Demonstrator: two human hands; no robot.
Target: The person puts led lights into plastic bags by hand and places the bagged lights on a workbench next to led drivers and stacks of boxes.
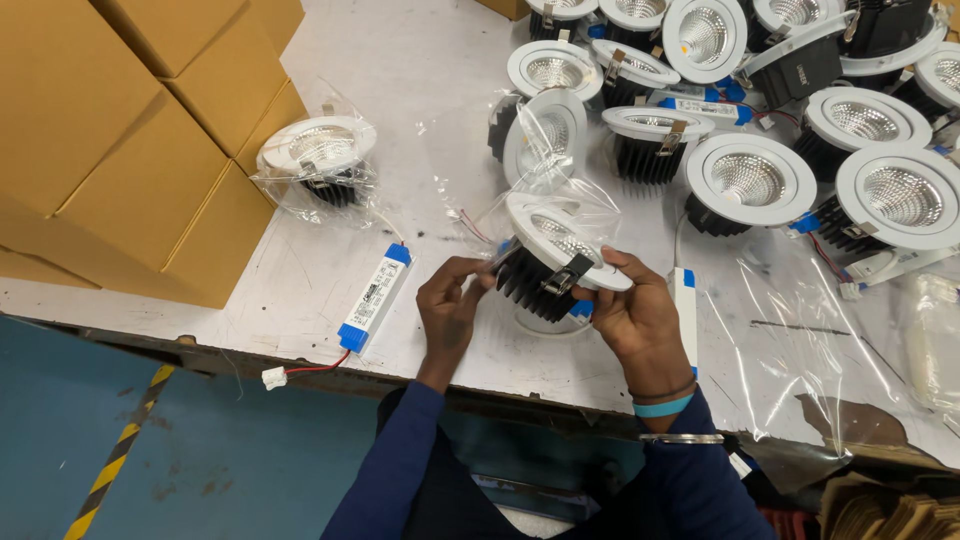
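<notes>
Both hands hold one round downlight (555, 250) with a white rim and a black finned heat sink, tilted above the table's front edge. My left hand (450, 305) pinches a clear plastic bag (545, 185) at the lamp's left side. My right hand (630, 310) grips the lamp's right side near its metal spring clip. A white driver box with blue ends (374, 297) lies left of my left hand, its red and white lead ending in a white plug (274, 377). A second white driver (686, 305) lies just right of my right hand.
A bagged downlight (320, 155) sits at the left beside stacked brown cardboard boxes (150, 150). Several unbagged downlights (750, 180) crowd the back right of the white table (300, 280). Clear plastic sheeting (830, 340) covers the right front. Blue floor lies below.
</notes>
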